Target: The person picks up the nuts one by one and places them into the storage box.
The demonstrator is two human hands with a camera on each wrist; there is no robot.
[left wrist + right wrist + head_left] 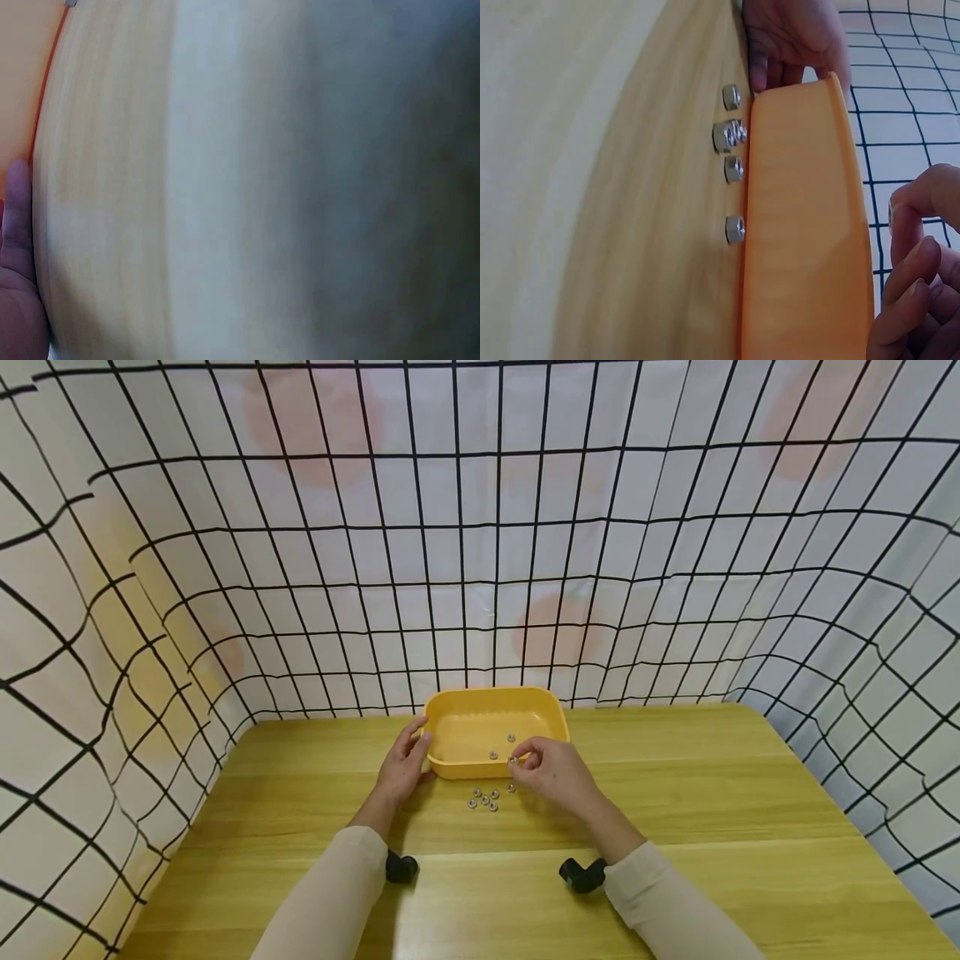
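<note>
A yellow plastic tray (468,770) stands near the back of the table. My left hand (402,767) rests against its left end, fingers loosely extended; in the left wrist view the left hand (19,300) shows only at the edge, one straight finger along the tray's wall. My right hand (558,774) pinches a small metal nut (513,761) between thumb and index finger above the tray's front rim. Inside the tray lie two nuts, one farther back (512,737). Several hex nuts (735,229) sit on the table just in front of the tray.
The wooden table (480,893) carries the tray and nuts. A black wire grid (495,581) with pale cloth behind it encloses the back and both sides. Black wrist-worn pieces, a left one (402,867) and a right one (582,875), show beside the cuffs.
</note>
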